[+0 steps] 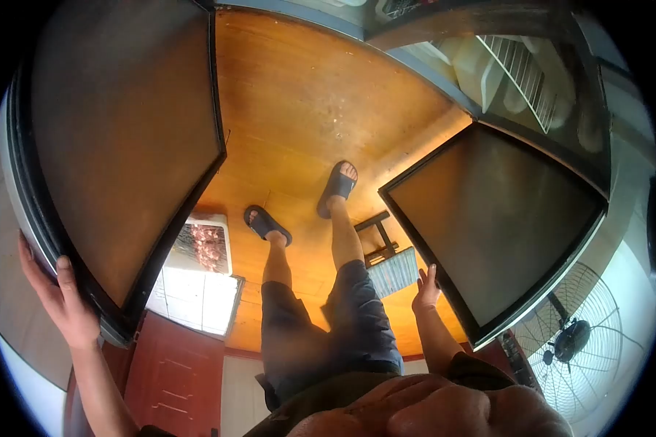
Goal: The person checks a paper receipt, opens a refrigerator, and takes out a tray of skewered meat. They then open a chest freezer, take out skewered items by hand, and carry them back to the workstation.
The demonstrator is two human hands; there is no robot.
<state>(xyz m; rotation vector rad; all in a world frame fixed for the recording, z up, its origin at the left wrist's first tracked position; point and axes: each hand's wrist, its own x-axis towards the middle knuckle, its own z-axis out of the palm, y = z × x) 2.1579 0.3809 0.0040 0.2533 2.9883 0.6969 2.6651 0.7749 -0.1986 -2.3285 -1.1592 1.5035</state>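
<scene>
Two bare hands rest on two dark-framed doors, one apiece. The left hand (64, 309) lies on the outer silver edge of the left door (127, 146), fingers straight and spread, thumb apart from them — laid against it, not curled into a fist. The right hand (426, 295) is likewise unclenched, its thumb at the free edge of the right door (499, 226); how hard it presses, I cannot tell.

Both doors stand swung out from a cabinet (444, 84) at the top of the view, one on either side of the person, free edges pointing back toward the body. The left door's long axis runs roughly up and down the frame; the right one slants — the lens bends it too much to say which side is longer.

Inside the cabinet, at upper right, is a white wire rack (521, 84). Between the doors are two dark slippers (335, 193) on the orange floor (291, 87), one stool (390, 269) and one white-rimmed tub (224, 240) of reddish pieces. One fan (572, 339) stands beyond the right door.
</scene>
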